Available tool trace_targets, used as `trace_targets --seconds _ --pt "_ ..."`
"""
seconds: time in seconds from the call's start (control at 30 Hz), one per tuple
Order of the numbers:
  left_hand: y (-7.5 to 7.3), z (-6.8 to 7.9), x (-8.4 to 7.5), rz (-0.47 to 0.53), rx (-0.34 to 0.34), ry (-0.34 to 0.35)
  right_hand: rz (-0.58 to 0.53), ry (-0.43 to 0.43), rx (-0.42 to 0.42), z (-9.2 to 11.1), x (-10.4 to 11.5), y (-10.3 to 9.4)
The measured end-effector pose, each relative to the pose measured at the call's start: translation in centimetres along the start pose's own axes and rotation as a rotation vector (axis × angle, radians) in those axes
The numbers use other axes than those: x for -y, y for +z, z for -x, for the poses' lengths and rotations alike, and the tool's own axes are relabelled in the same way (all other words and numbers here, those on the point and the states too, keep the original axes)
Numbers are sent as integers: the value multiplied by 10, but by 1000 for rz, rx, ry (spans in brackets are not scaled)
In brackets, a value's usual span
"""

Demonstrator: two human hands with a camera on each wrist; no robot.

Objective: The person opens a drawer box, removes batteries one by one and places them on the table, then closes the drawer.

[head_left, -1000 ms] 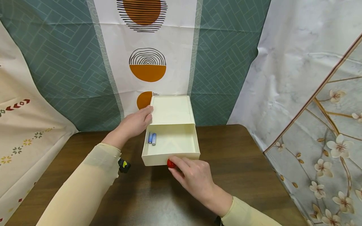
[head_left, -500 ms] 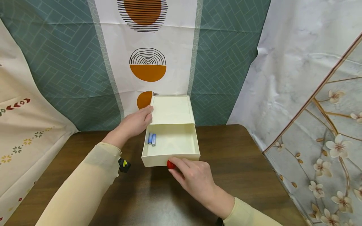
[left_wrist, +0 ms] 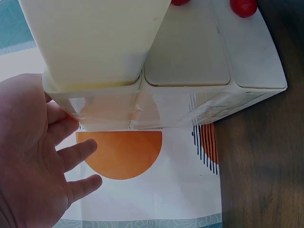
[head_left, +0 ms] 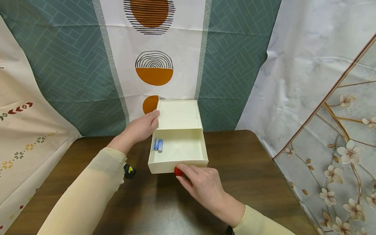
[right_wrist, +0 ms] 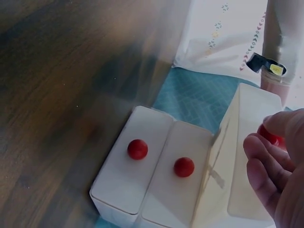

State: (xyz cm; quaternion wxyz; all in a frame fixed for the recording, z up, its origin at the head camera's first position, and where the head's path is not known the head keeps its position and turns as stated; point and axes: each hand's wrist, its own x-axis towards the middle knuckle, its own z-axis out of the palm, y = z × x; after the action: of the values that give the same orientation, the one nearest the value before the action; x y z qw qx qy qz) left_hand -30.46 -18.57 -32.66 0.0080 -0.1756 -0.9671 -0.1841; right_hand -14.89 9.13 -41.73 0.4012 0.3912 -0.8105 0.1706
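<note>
A small cream drawer cabinet (head_left: pixel 177 114) stands at the back of the table, its top drawer (head_left: pixel 188 145) pulled out. Two blue batteries (head_left: pixel 160 146) lie inside that drawer at the left. My right hand (head_left: pixel 202 186) pinches the round red knob (head_left: pixel 177 171) on the drawer's front between thumb and fingers. My left hand (head_left: pixel 141 127) rests against the cabinet's upper left side; in the left wrist view its fingers (left_wrist: pixel 78 154) are loosely extended along it. Two lower drawers, each with a red knob (right_wrist: pixel 184 167), are pushed in, as the right wrist view shows.
The dark wooden table (head_left: pixel 235 156) spreads to both sides and in front of the cabinet. Directly behind it hangs a green and white patterned cloth (head_left: pixel 188 65). A floral cloth (head_left: pixel 332 130) borders the right, and a cream patterned cloth (head_left: pixel 29 137) the left.
Over the last second the drawer and both hands have stayed almost in place. The view has only shifted slightly.
</note>
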Motion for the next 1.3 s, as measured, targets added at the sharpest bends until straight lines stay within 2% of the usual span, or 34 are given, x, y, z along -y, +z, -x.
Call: trace_targets --seconds 0.37,0.77,1.07,1.3 --pt "-1 1 -2 3 10 -4 9 -6 3 -6 0 -10" --pt "-1 1 -1 12 12 8 36 -47 -71 -31 -4 -33" --pt "-2 1 -1 17 4 16 106 -25 -25 -58 -17 -34" --pt "-1 1 -1 25 -8 42 44 33 81 -74 -23 -27"
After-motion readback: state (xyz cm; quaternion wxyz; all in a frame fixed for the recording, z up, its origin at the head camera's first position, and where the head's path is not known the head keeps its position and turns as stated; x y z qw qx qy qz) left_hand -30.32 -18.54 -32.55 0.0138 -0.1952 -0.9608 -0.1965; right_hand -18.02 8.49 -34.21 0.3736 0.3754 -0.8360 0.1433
